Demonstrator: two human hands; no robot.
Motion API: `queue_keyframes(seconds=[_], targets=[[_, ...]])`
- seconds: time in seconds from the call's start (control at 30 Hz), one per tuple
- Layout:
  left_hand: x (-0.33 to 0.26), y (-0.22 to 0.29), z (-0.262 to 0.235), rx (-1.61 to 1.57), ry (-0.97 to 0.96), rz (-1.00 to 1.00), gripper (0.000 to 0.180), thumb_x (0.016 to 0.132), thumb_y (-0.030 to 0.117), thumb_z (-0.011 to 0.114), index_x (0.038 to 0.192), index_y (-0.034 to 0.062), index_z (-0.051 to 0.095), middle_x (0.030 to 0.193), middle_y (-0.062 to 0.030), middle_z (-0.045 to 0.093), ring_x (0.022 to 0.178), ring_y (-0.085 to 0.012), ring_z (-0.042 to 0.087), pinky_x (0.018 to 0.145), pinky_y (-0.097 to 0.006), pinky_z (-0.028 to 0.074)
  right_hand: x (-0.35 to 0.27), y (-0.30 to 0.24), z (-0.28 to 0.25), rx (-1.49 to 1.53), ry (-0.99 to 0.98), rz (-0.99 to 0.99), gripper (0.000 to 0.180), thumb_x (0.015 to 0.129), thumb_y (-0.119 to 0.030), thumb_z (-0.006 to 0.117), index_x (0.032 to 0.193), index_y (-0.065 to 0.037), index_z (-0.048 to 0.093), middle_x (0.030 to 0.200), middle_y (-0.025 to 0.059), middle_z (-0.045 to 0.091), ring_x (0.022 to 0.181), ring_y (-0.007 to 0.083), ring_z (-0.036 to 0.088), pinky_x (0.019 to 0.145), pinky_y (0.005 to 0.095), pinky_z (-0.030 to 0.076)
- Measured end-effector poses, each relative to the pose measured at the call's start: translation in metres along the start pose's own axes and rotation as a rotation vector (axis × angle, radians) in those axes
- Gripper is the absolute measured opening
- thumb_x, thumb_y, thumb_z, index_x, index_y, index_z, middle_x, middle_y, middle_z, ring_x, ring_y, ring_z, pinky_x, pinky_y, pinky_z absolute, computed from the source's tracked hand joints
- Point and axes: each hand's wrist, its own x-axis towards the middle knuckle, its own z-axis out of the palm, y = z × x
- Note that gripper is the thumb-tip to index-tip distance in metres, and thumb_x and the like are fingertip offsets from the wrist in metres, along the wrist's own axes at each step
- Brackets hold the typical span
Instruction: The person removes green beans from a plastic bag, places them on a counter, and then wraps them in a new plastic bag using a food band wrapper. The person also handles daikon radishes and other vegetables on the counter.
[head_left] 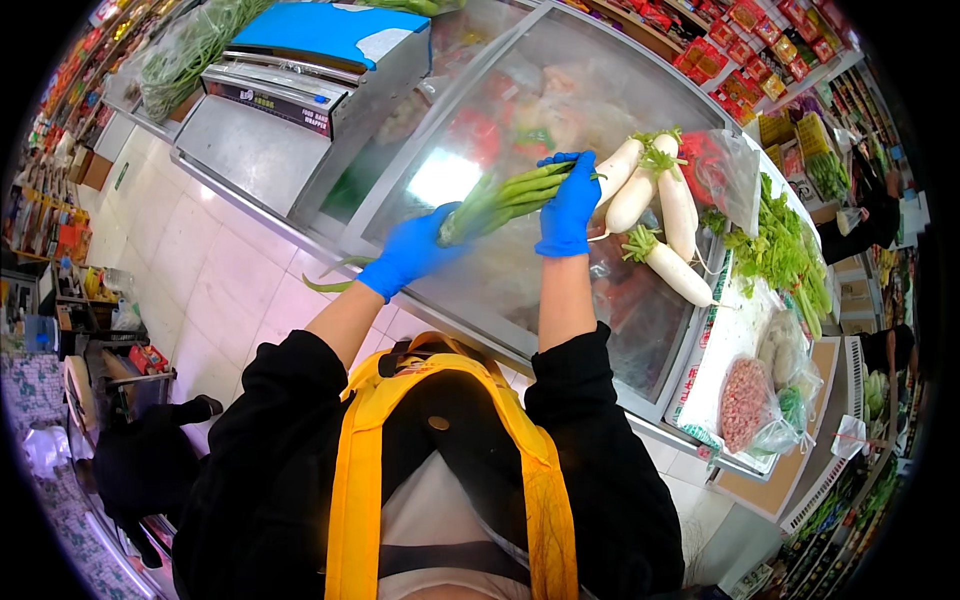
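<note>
A bunch of long, thick green stalks (pixel 520 192), their exact kind unclear, stretches between my hands above a glass-topped freezer (pixel 470 265). My left hand (pixel 415 248), in a blue glove and blurred by motion, is closed round its left end. Loose green tips (pixel 330 286) hang out past that wrist. At the other end my right hand (pixel 570 208), also blue-gloved, grips the stalks, with a tip poking out beyond the fingers. Just right of it, several white radishes (pixel 632 200) with trimmed green tops lie on the glass.
Leafy celery (pixel 785 250) and a bag of pink peanuts (pixel 745 400) lie on a white surface at right. A film wrapper machine (pixel 270 140) stands at left, beside bagged greens (pixel 195 60). People in dark clothes appear at lower left (pixel 140 460) and far right (pixel 865 225).
</note>
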Motion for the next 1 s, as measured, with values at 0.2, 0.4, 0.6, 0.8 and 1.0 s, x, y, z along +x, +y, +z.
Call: queue_keyframes(seconds=[0.2, 0.4, 0.6, 0.8, 1.0], targets=[[-0.016, -0.012, -0.017, 0.218, -0.037, -0.039, 0.061, 0.069, 0.049, 0.066, 0.119, 0.0163, 0.052, 0.085, -0.0146, 0.064, 0.076, -0.0324, 0.062, 0.064, -0.039, 0.050, 0.014, -0.003, 0.003, 0.045, -0.034, 0.016, 0.029, 0.095, -0.026, 0.043, 0.081, -0.002, 0.051, 0.072, 0.0099, 0.055, 0.064, 0.0223, 0.056, 0.063, 0.0345, 0.049], [-0.060, -0.061, -0.037, 0.339, -0.021, -0.123, 0.052, 0.068, 0.047, 0.067, 0.109, 0.0146, 0.059, 0.074, -0.0143, 0.064, 0.068, -0.0332, 0.062, 0.059, -0.041, 0.049, 0.031, -0.031, 0.000, -0.079, -0.075, -0.180, 0.033, 0.094, -0.031, 0.042, 0.084, -0.002, 0.053, 0.074, 0.0111, 0.056, 0.071, 0.0227, 0.057, 0.066, 0.0360, 0.049], [-0.093, -0.078, -0.091, 0.270, 0.012, -0.309, 0.043, 0.079, 0.040, 0.058, 0.111, 0.0110, 0.058, 0.088, -0.0178, 0.064, 0.078, -0.0318, 0.062, 0.068, -0.038, 0.049, 0.112, -0.069, -0.035, -0.066, 0.082, -0.187, 0.045, 0.094, -0.040, 0.039, 0.090, 0.001, 0.056, 0.087, 0.0138, 0.059, 0.078, 0.0250, 0.056, 0.075, 0.0364, 0.046], [-0.100, -0.088, -0.109, -0.315, 0.080, -0.479, 0.037, 0.082, 0.029, 0.065, 0.103, -0.0010, 0.061, 0.082, -0.0046, 0.062, 0.073, -0.0106, 0.056, 0.067, -0.027, 0.047, 0.098, -0.059, 0.014, -0.957, 0.132, 0.093, 0.051, 0.092, -0.042, 0.043, 0.101, 0.007, 0.055, 0.090, 0.0152, 0.060, 0.081, 0.0273, 0.056, 0.079, 0.0377, 0.045], [-0.059, -0.043, -0.091, -0.518, -0.212, -0.383, 0.042, 0.080, 0.033, 0.065, 0.106, 0.0000, 0.060, 0.088, -0.0089, 0.064, 0.078, -0.0138, 0.059, 0.073, -0.028, 0.048, 0.013, 0.009, 0.029, -0.700, -0.420, -0.341, 0.051, 0.082, -0.031, 0.064, 0.119, 0.001, 0.050, 0.101, 0.0130, 0.058, 0.091, 0.0225, 0.055, 0.082, 0.0336, 0.045]])
